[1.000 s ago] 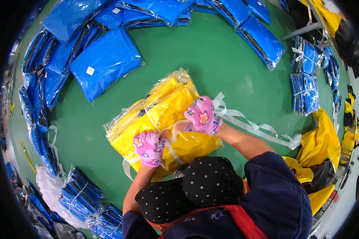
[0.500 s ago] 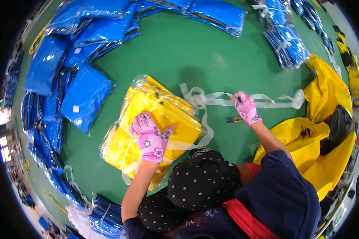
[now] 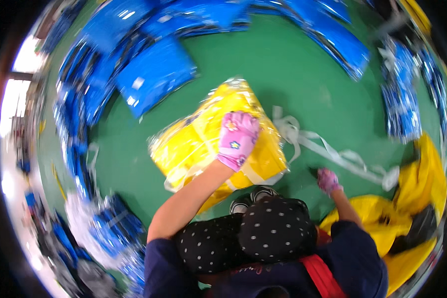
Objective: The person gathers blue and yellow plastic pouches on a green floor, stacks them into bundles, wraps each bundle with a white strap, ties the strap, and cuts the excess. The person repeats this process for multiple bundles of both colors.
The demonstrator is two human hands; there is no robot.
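Observation:
A yellow bundle of folded sheets (image 3: 184, 154) in clear plastic lies on the floor before my knees, bound with white straps. My left hand (image 3: 239, 139), in a pink flowered glove, is closed in a fist on top of it. Whatever the fingers grip is hidden under them. Down near the floor, to the right of the bundle, my gloved right hand (image 3: 329, 181) has its fingers drawn together. A small dark shape shows by its fingertips, too blurred to name. Loose white strapping (image 3: 340, 156) stretches over the floor beyond this hand.
Blue plastic-wrapped packs (image 3: 156, 74) curve round the far and left sides. Tied blue bundles (image 3: 401, 94) lie at the far right. Loose yellow sheeting (image 3: 424, 174) with black parts is heaped at the right. A whitish pile (image 3: 82, 223) lies near left on the green floor (image 3: 278, 69).
My view has shifted. My left hand has moved up the bundle and closed. My right hand has come from above the white strapping down to where a slim tool lay on the floor.

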